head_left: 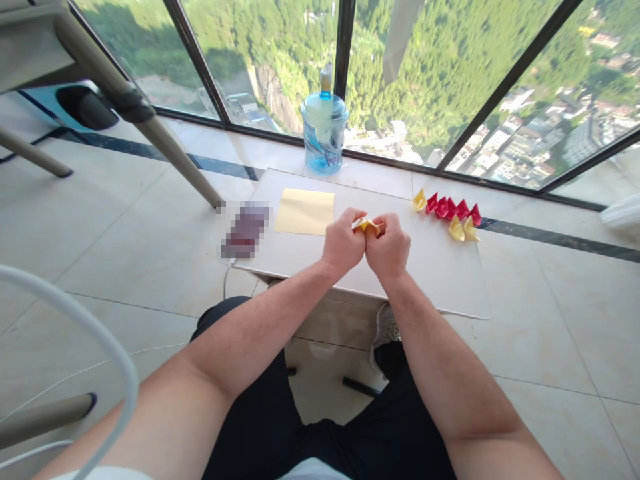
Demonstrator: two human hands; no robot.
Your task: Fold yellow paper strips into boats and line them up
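Observation:
Between my two hands, a small folded piece of yellow paper [367,226] is held above the middle of the low white table [430,273]. My left hand [345,241] is closed on its left side, thumb and fingers pinching it. On the other side my right hand [388,244] grips it the same way. Much of the paper is hidden by my fingers. A flat sheet of yellow paper [305,212] lies on the table to the left of my hands. Toward the right back corner stand several folded red paper pieces [453,208] and a few yellow ones [463,229].
A blurred-out flat object [246,230] with a white cable lies at the table's left edge. Behind the table, a blue plastic water jug [324,137] stands by the window. A grey metal table leg [170,150] slants down at the left; a white curved tube [120,360] is nearer.

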